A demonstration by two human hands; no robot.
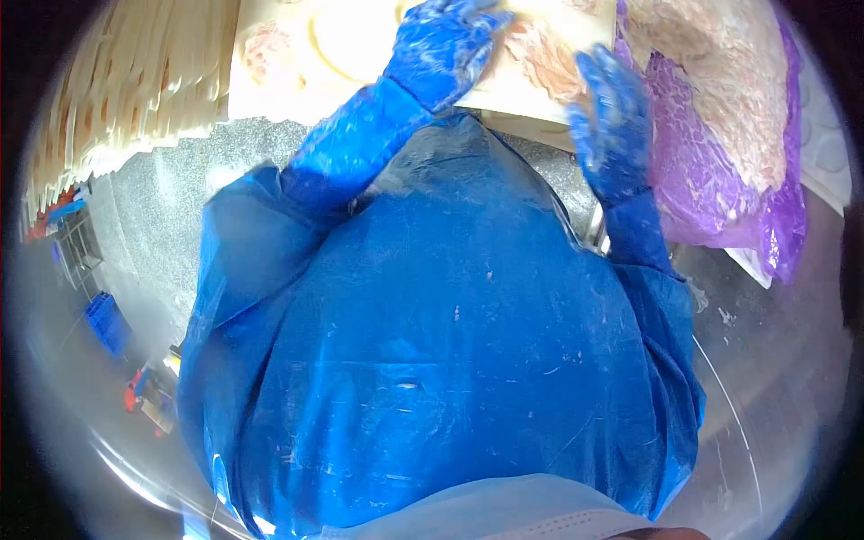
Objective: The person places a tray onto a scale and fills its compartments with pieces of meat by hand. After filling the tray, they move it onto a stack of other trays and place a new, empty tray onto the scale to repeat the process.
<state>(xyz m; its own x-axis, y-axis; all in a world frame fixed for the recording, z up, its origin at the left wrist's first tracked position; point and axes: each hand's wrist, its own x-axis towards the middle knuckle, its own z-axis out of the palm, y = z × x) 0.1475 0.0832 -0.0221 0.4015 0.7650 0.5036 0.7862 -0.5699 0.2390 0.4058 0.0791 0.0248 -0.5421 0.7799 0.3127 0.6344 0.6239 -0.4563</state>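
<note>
Nearest cam: edge of a face mask (549, 520), then a blue plastic apron (432, 342) filling most of the view, wet and smeared. Both arms in blue sleeves, reaching fwd.

L side, low: grey floor (153, 207), blue crate (103, 319) on it. R side: metal table (765, 378), bare and shiny, a few pale scraps on it.

Left hand (445, 49), blue glove: lies flat, palm down, fingers spread wide on a white board (351, 45); nothing gripped. Raw meat (540, 63), pinkish, on the board just right of that hand, approx touching the fingertips.

Right hand (612, 117), blue glove: open, fingers loosely apart, holds nothing; sits at the board's near R corner, just beside a purple bag (693, 180). Contact w/ bag: cannot tell.

Bag is packed w/ more pale meat, resting on the table, R of the board.

Far L: stacked pale racks (135, 81), blurred
</note>
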